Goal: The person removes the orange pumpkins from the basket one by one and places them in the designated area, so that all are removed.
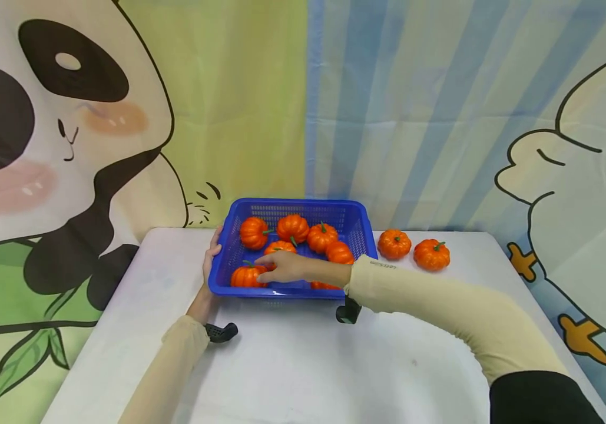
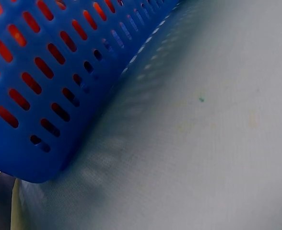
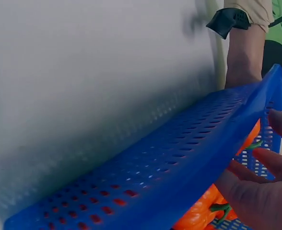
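Note:
A blue plastic basket with slotted walls holds several orange toy pumpkins with green stems. My left hand holds the basket's left side at the rim; its wrist shows past the basket's corner in the right wrist view. My right hand reaches over the front rim into the basket, fingers spread and pointing left. Its fingertips are right at the front-left pumpkin. In the right wrist view, its fingers are apart above a pumpkin. The left wrist view shows the basket's wall, with the left hand out of sight.
Two more pumpkins, one nearer the basket and another farther right, sit on the white table. Behind the table hangs a cartoon-printed curtain. My right forearm crosses above the basket's front-right corner.

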Demonstrator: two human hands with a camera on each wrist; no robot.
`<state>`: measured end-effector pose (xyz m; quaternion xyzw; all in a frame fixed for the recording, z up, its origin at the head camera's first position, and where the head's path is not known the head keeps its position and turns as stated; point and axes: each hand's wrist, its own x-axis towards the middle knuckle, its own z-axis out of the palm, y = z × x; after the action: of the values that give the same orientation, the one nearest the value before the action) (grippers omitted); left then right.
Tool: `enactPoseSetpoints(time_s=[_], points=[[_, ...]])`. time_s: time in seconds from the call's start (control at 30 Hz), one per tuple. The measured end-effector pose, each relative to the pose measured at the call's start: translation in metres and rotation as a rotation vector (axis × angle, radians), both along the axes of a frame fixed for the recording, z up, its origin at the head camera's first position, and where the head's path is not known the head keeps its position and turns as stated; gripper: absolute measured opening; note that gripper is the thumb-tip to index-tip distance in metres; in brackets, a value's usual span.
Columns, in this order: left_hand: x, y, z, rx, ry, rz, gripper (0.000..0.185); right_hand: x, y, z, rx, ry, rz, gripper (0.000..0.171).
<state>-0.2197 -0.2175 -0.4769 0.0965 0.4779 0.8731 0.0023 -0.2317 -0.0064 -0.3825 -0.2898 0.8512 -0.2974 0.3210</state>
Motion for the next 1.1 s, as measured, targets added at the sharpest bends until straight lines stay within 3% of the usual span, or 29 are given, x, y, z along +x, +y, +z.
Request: enactPoseSetpoints(time_s=[0.23,0.57,0.67,0.73,0.93,1.1], points=[[-0.001,-0.002,-0.006,0.007,0.019,-0.011,0.057,-0.013,-0.018,-0.002,0.010,-0.091,-0.036,0.060],[0.001,0.000,-0.003,0.020,-0.024,-0.042,0.060,-0.019,-0.028,-0.016,0.082,-0.112,-0.032,0.065],[0.001,0.001,0.000,0.030,-0.032,-0.040,0.060,-0.020,-0.030,-0.018,0.099,-0.072,-0.015,0.067],[0.001,0.001,0.002,0.035,-0.034,-0.036,0.061,-0.022,-0.030,-0.019,0.084,-0.060,-0.015,0.068],[0.001,0.002,0.003,0.043,-0.022,-0.022,0.060,-0.028,-0.020,-0.012,-0.051,-0.141,-0.098,0.065],[0.000,-0.001,-0.001,0.007,-0.014,-0.006,0.059,-0.028,0.002,-0.004,-0.110,-0.113,-0.158,0.066]])
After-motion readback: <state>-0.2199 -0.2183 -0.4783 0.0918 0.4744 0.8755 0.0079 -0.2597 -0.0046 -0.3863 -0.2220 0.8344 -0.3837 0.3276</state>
